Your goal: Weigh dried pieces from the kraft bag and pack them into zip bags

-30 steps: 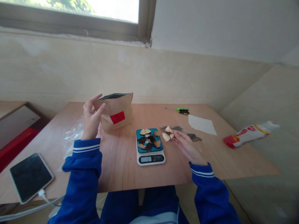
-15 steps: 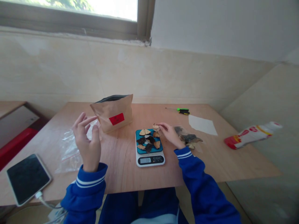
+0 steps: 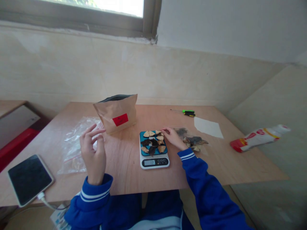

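Observation:
A kitchen scale [image 3: 155, 163] with a blue top lies in front of me, its small display lit but too blurred to read. Pale and dark dried slices [image 3: 153, 142], curled like dried mushroom, are spread over its platform. At the platform's far right corner, my right hand [image 3: 173, 137] pinches the edge of a pale dried slice [image 3: 158, 132], which is partly hidden by the fingertips. My left hand [image 3: 93, 153] is raised over the left of the table, fingers loosely bent and apart, holding nothing. More dried pieces [image 3: 193, 140] lie on a clear bag beyond my right wrist.
A brown paper pouch [image 3: 117, 116] with a red label stands behind the scale. Crumpled clear bags [image 3: 72, 153] and a tablet [image 3: 31, 180] on a cable lie left. Screwdrivers [image 3: 188, 112], white paper [image 3: 208, 127] and a red-white bottle [image 3: 259, 139] are to the right.
My right hand has lowered the pale slice onto the far right corner of the scale. My left hand has shifted slightly right and down in the view.

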Available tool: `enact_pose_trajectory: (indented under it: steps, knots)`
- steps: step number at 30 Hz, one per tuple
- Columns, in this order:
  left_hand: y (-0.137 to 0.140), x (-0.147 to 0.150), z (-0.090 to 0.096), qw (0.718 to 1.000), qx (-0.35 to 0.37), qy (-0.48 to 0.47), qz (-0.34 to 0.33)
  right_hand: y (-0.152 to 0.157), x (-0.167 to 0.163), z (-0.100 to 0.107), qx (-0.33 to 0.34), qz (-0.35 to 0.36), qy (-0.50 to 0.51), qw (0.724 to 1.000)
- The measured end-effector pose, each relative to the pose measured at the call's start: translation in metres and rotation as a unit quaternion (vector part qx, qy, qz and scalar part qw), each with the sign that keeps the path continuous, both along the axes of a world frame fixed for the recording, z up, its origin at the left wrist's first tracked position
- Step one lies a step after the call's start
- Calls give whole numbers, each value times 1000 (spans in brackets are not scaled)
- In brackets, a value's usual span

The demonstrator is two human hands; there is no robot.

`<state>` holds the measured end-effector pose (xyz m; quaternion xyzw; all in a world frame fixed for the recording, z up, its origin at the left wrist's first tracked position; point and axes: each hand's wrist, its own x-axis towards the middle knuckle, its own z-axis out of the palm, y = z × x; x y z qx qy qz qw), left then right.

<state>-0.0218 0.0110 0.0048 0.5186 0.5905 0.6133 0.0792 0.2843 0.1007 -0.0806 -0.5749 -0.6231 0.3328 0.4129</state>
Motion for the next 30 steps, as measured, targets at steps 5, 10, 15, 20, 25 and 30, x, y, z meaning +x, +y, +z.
enact_pose_trajectory:
  steps: [5, 10, 15, 20, 25, 30]
  knots:
    - [-3, -1, -5, 1000, -18, 0, -15, -8, 5, 6, 23, -15, -11, 1000]
    - [-11, -3, -19, 998, -47, 3, -45, -40, 15, 20, 60, -33, -25, 997]
    - [-24, -3, -42, 990, -113, 0, -83, -86, 12, 18, 67, -68, -64, 993]
    - [-30, -6, -50, 984, -141, 5, -111, -112, 0, 1, 36, -107, -55, 992]
    - [-30, -12, -45, 983, -150, 20, -103, -111, -12, -11, 75, -114, -89, 987]
    - [-33, -15, -48, 983, -155, 16, -100, -107, -24, -14, 98, -88, -123, 984]
